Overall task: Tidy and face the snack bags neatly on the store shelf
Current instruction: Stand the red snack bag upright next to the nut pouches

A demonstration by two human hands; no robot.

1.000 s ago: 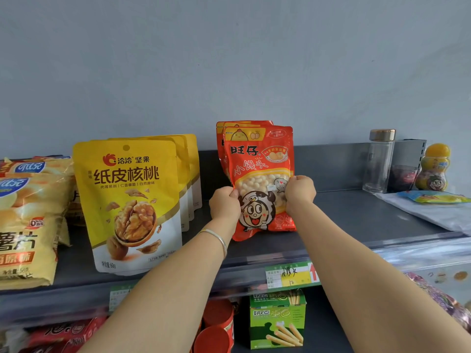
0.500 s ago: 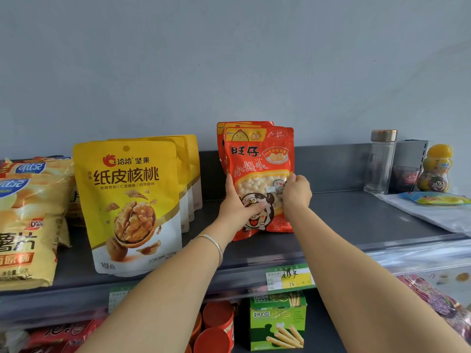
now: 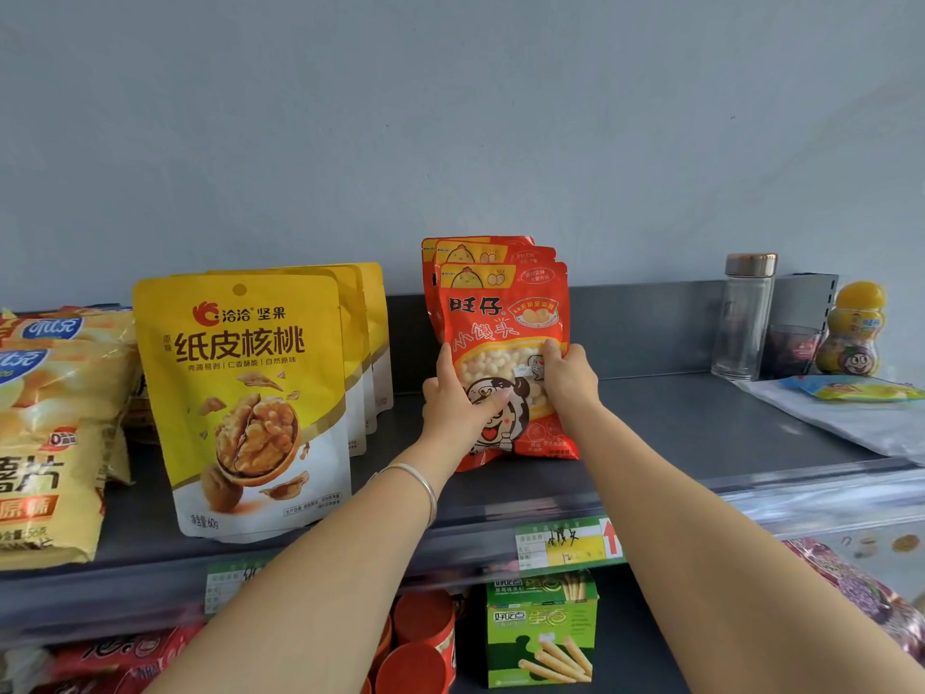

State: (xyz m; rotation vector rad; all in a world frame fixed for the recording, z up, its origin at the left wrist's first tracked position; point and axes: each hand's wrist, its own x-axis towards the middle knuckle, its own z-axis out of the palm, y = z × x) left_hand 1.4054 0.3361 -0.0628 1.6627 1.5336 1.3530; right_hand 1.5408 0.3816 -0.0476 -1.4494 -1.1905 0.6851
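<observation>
Upright red plastic snack bag (image 3: 505, 313) on grey metal shelf (image 3: 675, 423), left hand (image 3: 458, 403) and right hand (image 3: 570, 378) curled round its side edges

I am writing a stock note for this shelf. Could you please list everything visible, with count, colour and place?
red snack bags: three, red, middle of the shelf
walnut bags: at least three, yellow, left of them
chip bags: at least two, pale yellow, far left
bottle: one, clear, right rear
jar: one, yellow, far right
green box: one, green, below the shelf
left hand: one, grips the front red bag's left edge
right hand: one, grips its right edge
</observation>
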